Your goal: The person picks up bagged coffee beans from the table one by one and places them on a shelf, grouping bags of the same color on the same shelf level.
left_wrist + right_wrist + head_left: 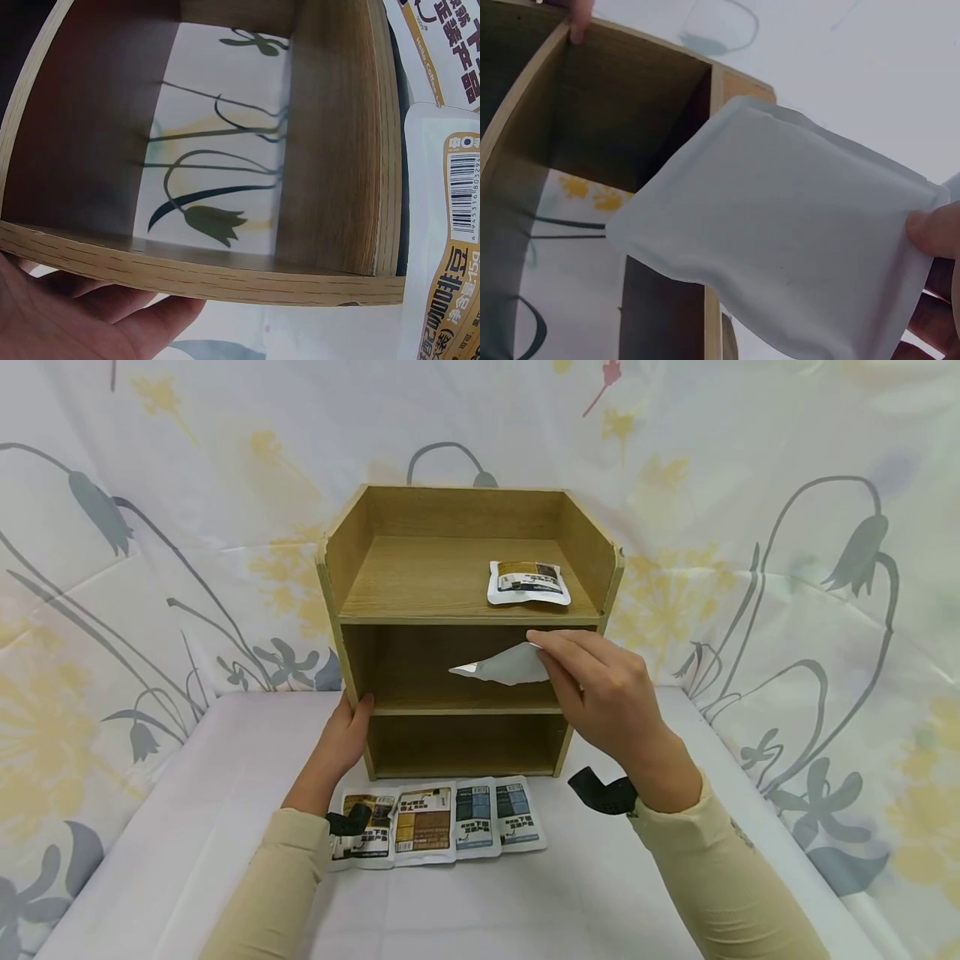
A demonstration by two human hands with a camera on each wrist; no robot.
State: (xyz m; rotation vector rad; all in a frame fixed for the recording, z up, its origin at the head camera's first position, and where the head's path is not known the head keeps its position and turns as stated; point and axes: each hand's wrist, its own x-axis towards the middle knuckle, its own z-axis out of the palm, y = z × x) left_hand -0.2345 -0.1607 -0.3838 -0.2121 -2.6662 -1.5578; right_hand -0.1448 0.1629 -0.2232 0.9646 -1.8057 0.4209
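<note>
A small wooden shelf unit [468,620] with an open top tray and two compartments stands on the white surface. My left hand [339,745] grips its left side panel, thumb at the front edge and fingers round the outside. My right hand [611,697] pinches a flat pouch [780,217] by one edge, its plain white side showing in the right wrist view. In the head view the pouch hangs tilted before the middle compartment [420,668]. Another pouch [528,583], white with a brown label, lies on the right of the top tray.
Several printed pouches lie in a row before the shelf, among them a brown-labelled pouch [423,827] and a blue-labelled pouch [474,818]. White cloth with a flower print [247,510] hangs behind and at both sides. Each wrist wears a black strap.
</note>
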